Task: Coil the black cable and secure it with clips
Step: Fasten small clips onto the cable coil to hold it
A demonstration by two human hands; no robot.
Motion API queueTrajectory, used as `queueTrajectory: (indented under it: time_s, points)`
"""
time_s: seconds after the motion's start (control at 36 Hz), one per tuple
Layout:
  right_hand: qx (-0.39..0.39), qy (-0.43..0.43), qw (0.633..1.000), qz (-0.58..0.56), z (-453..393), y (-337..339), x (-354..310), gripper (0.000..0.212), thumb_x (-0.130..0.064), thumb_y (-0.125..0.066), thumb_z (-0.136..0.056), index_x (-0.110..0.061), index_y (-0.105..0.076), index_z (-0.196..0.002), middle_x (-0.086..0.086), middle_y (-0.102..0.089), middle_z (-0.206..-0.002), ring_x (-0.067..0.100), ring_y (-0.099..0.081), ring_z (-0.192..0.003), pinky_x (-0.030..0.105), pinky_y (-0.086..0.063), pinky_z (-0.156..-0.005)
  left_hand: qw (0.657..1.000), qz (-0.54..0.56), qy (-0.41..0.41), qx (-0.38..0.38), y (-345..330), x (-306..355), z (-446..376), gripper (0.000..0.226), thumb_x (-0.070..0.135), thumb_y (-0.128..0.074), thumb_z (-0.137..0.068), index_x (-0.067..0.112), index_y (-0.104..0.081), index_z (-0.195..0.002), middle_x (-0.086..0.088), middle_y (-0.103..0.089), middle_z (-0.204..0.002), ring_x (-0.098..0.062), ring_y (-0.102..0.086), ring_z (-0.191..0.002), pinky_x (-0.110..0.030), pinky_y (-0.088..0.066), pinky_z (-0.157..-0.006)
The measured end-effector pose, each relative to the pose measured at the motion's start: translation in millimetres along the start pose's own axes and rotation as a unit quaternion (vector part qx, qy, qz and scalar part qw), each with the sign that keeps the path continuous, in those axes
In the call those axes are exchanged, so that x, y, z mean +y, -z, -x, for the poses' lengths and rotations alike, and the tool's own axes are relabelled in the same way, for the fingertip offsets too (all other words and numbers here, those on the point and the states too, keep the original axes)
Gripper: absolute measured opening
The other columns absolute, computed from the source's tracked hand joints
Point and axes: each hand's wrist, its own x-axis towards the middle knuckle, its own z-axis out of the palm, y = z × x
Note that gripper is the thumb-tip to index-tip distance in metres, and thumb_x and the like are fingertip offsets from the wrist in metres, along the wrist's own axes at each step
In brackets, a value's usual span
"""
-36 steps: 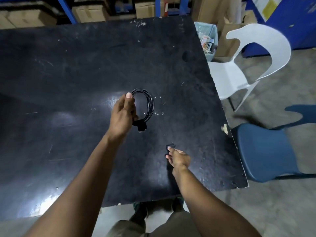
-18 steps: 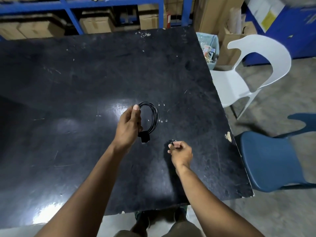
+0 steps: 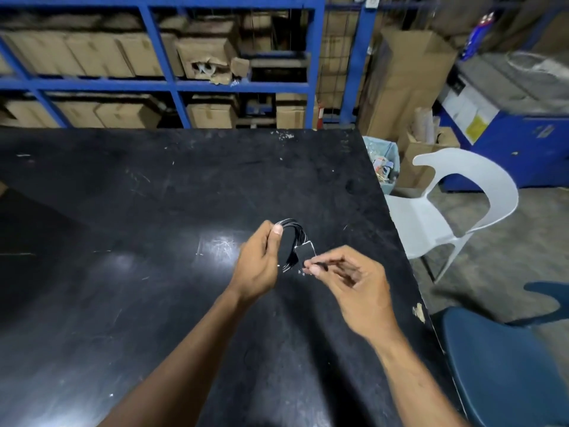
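The black cable is wound into a small coil and held above the black table. My left hand grips the coil's left side, thumb on top. A black clip sits at the coil's right side, pinched by the fingertips of my right hand. The clip touches the cable strands; I cannot tell whether it is closed around them. The coil's lower part is hidden behind my left hand.
A white plastic chair and a blue chair stand to the right of the table. A bin with rubbish sits at the table's far right corner. Blue shelving with cardboard boxes lines the back.
My right hand picked the clip up from the table and brought it up and left to the coil. My left hand kept hold of the coil. The camera tilted up.
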Motion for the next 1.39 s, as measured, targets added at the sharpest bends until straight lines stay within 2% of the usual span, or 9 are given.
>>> queueTrajectory:
  time_s: [0.11,0.19,0.28,0.39,0.61,0.97,1.11,1.25,1.39]
  points:
    - [0.002,-0.014,1.0,0.01,-13,-11,-3,0.011,-0.004,-0.083,-0.087,-0.014,-0.079,-0.088,-0.001,-0.083,-0.086,0.01,-0.078,-0.076,0.019,-0.059,-0.074,0.999,-0.031,-0.029,0.004,-2,16,4,0.038,0.043,-0.037,-0.113,0.029,-0.034,-0.077,0.011,-0.042,-0.063,-0.011,-0.039,-0.06,-0.037,-0.041,-0.061]
    - [0.012,-0.017,1.0,0.006,-20,-17,-1,0.011,-0.001,-0.083,-0.087,-0.01,-0.078,-0.088,-0.001,-0.082,-0.083,0.007,-0.077,-0.074,0.017,-0.059,-0.073,0.998,-0.036,-0.06,0.0,-3,23,6,0.036,0.041,-0.037,-0.112,0.022,-0.038,-0.082,0.01,-0.044,-0.06,-0.01,-0.04,-0.057,-0.027,-0.037,-0.056]
    - [0.033,-0.016,0.999,-0.004,-25,-22,0,0.01,0.001,-0.082,-0.087,-0.008,-0.077,-0.087,0.0,-0.082,-0.083,0.011,-0.08,-0.077,0.016,-0.058,-0.072,0.996,-0.044,-0.081,0.005,-5,27,7,0.037,0.039,-0.037,-0.113,0.017,-0.037,-0.084,0.011,-0.043,-0.064,-0.01,-0.04,-0.059,-0.025,-0.034,-0.057]
    - [0.059,-0.024,0.997,-0.047,-30,-22,-1,0.009,0.002,-0.081,-0.088,-0.006,-0.076,-0.089,0.007,-0.082,-0.085,0.02,-0.082,-0.081,0.021,-0.061,-0.075,0.992,-0.067,-0.106,0.034,-6,29,8,0.032,0.043,-0.034,-0.112,0.03,-0.031,-0.082,0.012,-0.04,-0.073,-0.007,-0.042,-0.065,-0.022,-0.033,-0.06]
    - [0.069,-0.007,0.995,-0.077,-32,-24,2,0.012,0.003,-0.08,-0.088,-0.007,-0.075,-0.087,0.002,-0.081,-0.083,0.008,-0.076,-0.072,0.017,-0.058,-0.07,0.988,-0.08,-0.128,0.018,-13,28,12,0.031,0.047,-0.03,-0.111,0.03,-0.03,-0.085,0.012,-0.04,-0.079,-0.009,-0.041,-0.066,-0.017,-0.032,-0.059]
    - [0.084,0.063,0.983,-0.15,-29,-4,2,0.025,0.008,-0.081,-0.085,-0.016,-0.08,-0.089,0.005,-0.082,-0.092,0.013,-0.08,-0.09,0.019,-0.06,-0.081,0.991,-0.058,-0.111,-0.056,-20,44,13,0.035,0.045,-0.027,-0.112,0.025,-0.032,-0.083,0.012,-0.041,-0.071,-0.008,-0.041,-0.065,-0.022,-0.03,-0.064]
    - [0.08,0.066,0.985,-0.137,-28,4,3,0.017,0.01,-0.08,-0.084,-0.005,-0.077,-0.091,0.003,-0.082,-0.091,0.01,-0.08,-0.09,0.017,-0.059,-0.081,0.991,-0.033,-0.083,-0.105,-21,45,12,0.037,0.049,-0.029,-0.112,0.026,-0.034,-0.083,0.021,-0.052,-0.067,-0.006,-0.044,-0.061,-0.014,-0.035,-0.06]
    - [0.05,0.067,0.992,-0.098,-29,13,-1,0.014,0.012,-0.076,-0.088,-0.001,-0.077,-0.095,0.002,-0.082,-0.093,0.009,-0.078,-0.09,0.018,-0.058,-0.083,0.991,0.01,-0.078,-0.105,-22,44,9,0.042,0.053,-0.033,-0.111,0.021,-0.038,-0.086,0.011,-0.043,-0.071,-0.006,-0.04,-0.066,-0.032,-0.042,-0.064]
    - [0.038,0.086,0.995,-0.024,-33,17,-7,0.019,0.008,-0.076,-0.09,-0.01,-0.079,-0.096,-0.003,-0.083,-0.096,0.008,-0.079,-0.09,0.015,-0.058,-0.081,0.993,0.03,-0.077,-0.088,-23,45,10,0.04,0.051,-0.035,-0.112,0.02,-0.038,-0.086,0.015,-0.042,-0.068,-0.007,-0.039,-0.064,-0.028,-0.04,-0.062]
